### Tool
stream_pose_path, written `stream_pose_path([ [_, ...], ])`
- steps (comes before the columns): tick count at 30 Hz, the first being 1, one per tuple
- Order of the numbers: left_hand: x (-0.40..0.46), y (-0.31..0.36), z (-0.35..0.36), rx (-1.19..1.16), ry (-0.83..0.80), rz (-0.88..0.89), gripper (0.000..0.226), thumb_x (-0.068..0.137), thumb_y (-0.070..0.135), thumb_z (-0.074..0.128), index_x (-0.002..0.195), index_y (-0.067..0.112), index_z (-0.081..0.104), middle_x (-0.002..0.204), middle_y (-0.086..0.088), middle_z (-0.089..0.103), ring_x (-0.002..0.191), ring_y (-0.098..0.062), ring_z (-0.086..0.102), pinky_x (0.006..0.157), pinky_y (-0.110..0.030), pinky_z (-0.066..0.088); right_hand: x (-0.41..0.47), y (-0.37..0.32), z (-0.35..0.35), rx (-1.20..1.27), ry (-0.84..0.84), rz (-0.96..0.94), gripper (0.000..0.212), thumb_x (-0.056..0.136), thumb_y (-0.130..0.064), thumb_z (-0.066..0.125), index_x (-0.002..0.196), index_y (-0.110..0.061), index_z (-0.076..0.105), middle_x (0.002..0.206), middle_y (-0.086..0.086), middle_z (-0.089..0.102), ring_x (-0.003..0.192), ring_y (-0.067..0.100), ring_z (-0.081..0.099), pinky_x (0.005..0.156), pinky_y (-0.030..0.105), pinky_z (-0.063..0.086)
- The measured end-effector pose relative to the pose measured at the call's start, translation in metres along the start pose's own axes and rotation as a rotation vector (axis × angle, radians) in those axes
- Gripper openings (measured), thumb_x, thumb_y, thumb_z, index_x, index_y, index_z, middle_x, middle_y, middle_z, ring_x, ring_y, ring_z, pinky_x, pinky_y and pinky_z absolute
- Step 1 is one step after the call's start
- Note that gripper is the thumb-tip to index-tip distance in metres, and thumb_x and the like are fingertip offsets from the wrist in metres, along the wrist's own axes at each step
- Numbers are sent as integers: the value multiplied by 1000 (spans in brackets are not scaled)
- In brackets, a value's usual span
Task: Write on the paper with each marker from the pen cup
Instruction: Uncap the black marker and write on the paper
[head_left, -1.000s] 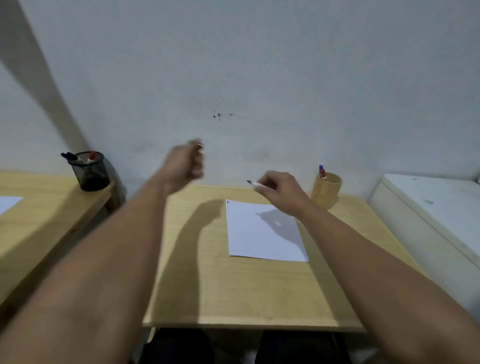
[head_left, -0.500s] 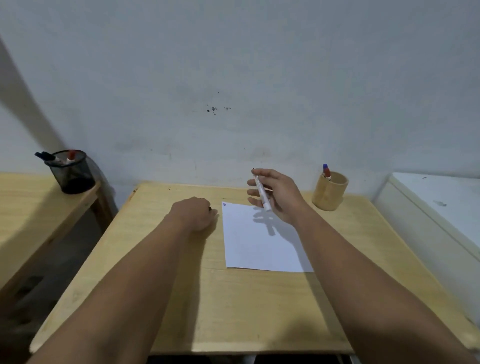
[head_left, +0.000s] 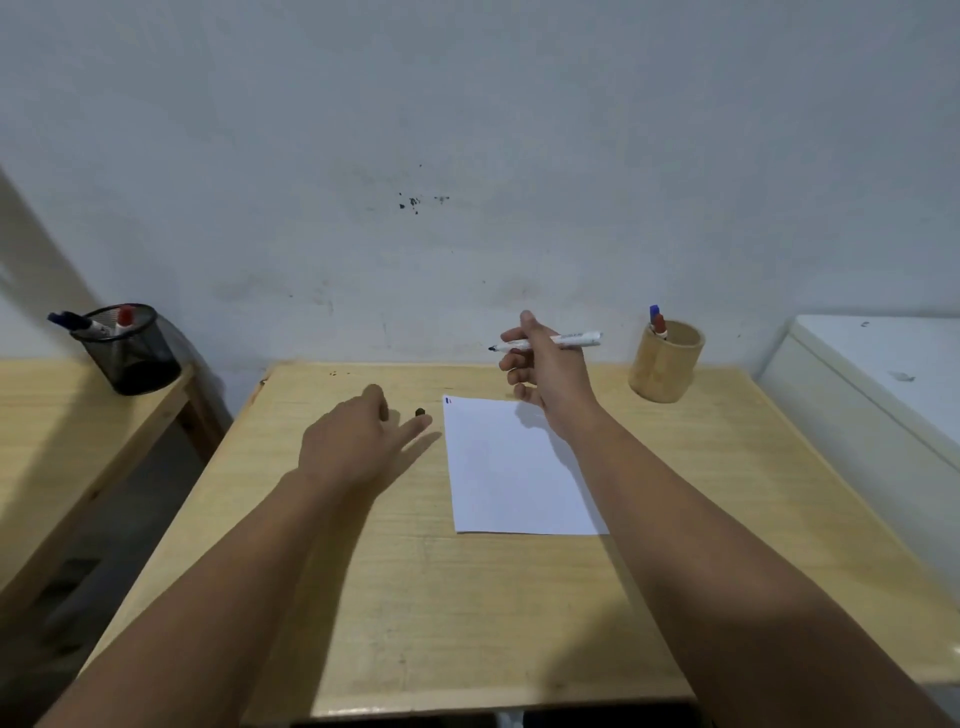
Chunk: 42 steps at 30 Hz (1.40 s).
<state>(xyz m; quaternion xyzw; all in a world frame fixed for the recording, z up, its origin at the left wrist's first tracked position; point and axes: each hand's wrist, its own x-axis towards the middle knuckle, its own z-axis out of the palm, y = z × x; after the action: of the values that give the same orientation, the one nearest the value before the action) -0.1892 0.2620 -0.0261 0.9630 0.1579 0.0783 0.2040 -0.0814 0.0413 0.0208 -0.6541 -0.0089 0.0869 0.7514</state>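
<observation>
Right hand (head_left: 545, 364) pinches uncapped marker (head_left: 563, 341) above paper (head_left: 511, 467); left hand (head_left: 353, 441) spread, cap (head_left: 420, 412) beside fingertips.

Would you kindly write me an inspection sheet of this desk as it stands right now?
Surface: wooden desk, bare but for the items below.
Job's things: paper flat on the desk, small red and blue marks in its far left corner; uncapped marker with a dark tip; black cap lying left of the paper; wooden pen cup at the far right, holding a blue and a red marker.
Clutter: nothing seen.
Grippers: right hand holds the marker above the paper's far edge; left hand open, empty, beside the cap.
Cables: nothing seen.
Surroundings: mesh pen cup on the neighbouring desk at left; white cabinet at right.
</observation>
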Motion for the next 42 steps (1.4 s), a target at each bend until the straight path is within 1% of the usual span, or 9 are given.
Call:
stream_pose_path([
  [4,-43,5,15,-2,47,103,105,67,98,47,147,30,47,145,5,54,136,-24,46,109,-48,39,6,13,5,-93,66,-30,13,98,-24,65,103,-16,75,72,4,77,50,13,59,52,23,45],
  [8,-57,13,25,60,-88,152,129,61,105,39,164,30,18,174,1,16,162,-25,3,126,-53,12,12,29,19,-182,70,-44,29,93,-37,77,90,-9,76,70,3,75,53,15,61,49,23,48],
  [11,-55,11,31,99,-116,160,136,59,109,31,166,28,9,177,1,2,162,-24,-8,128,-55,5,20,45,32,-238,77,-31,41,95,-49,73,80,-12,70,64,1,69,49,17,57,48,24,44],
  [18,-55,9,34,135,-124,145,143,56,111,26,167,22,14,176,0,-2,162,-21,-12,130,-53,-3,31,78,40,-173,97,-14,28,90,-31,72,76,-12,59,70,23,66,53,18,61,54,29,50],
  [23,-54,9,36,213,-154,151,148,52,113,21,167,21,12,176,-2,-2,162,-24,-12,129,-56,-6,34,90,38,-198,100,-20,33,86,-25,63,78,5,52,71,17,71,55,19,63,58,33,50],
  [27,-55,8,36,223,-163,154,148,52,113,21,167,21,11,177,-2,-3,162,-25,-12,129,-57,-4,34,91,41,-198,92,-39,20,83,-23,62,68,-12,55,66,8,71,59,22,65,59,33,49],
  [33,-55,9,36,219,-167,155,147,53,112,23,167,21,10,176,-2,-5,162,-24,-13,129,-56,-5,36,94,41,-244,99,-59,31,83,-23,63,67,-4,45,66,12,62,57,24,63,60,37,47],
  [37,-55,9,36,219,-171,156,146,53,112,23,167,21,10,176,-2,-5,161,-24,-14,129,-56,-6,37,94,42,-279,96,-63,25,82,-25,64,64,-15,51,67,11,62,58,21,65,60,36,51],
  [42,-55,8,37,220,-165,161,146,54,112,23,167,21,10,176,-2,-4,162,-25,-13,129,-56,-6,37,94,41,-298,85,-67,27,83,-25,64,66,-8,53,69,13,66,59,20,66,61,35,53],
])
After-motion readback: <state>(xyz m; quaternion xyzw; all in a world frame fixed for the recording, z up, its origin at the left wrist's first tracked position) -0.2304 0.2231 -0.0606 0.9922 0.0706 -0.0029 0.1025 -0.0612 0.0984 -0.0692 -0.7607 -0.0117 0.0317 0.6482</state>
